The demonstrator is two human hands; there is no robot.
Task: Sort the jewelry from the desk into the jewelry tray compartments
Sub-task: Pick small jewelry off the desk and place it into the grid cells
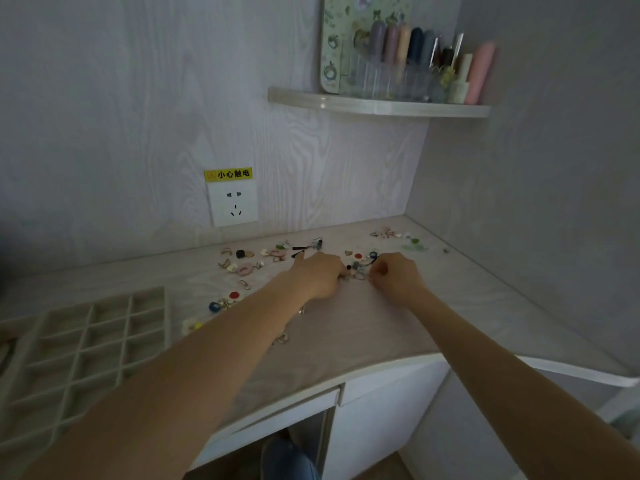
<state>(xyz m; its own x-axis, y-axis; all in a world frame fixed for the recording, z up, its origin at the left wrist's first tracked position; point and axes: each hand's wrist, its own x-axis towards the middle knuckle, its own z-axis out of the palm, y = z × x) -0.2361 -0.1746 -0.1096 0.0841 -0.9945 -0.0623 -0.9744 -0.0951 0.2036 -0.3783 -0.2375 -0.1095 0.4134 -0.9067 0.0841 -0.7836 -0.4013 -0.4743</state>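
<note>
Head view shows our two bare arms reaching over the desk toward a knot of small jewelry lying between the hands. Our left hand rests on the desk just left of that knot, fingers curled down with the fingertips at the pieces and one finger stretched toward the wall; whether it actually has hold of a piece we cannot tell. Our right hand sits just right of the knot, fingers curled in tight at the edge of the pieces; what they pinch, if anything, is too small to make out.

More jewelry is scattered left of the knot: a loose spread of pink, cream and black pieces nearer the wall, and one red round piece with one blue bead piece nearer the desk's front edge. Another small cluster lies well right of the knot, toward the corner.

One grey jewelry tray with a grid of compartments stands well left of the knot at the desk's front; we count at least a dozen cells, and nothing in them is clear to us.

On the wall behind are one white socket under one yellow warning label, and one corner shelf carrying a row of bottles
</note>
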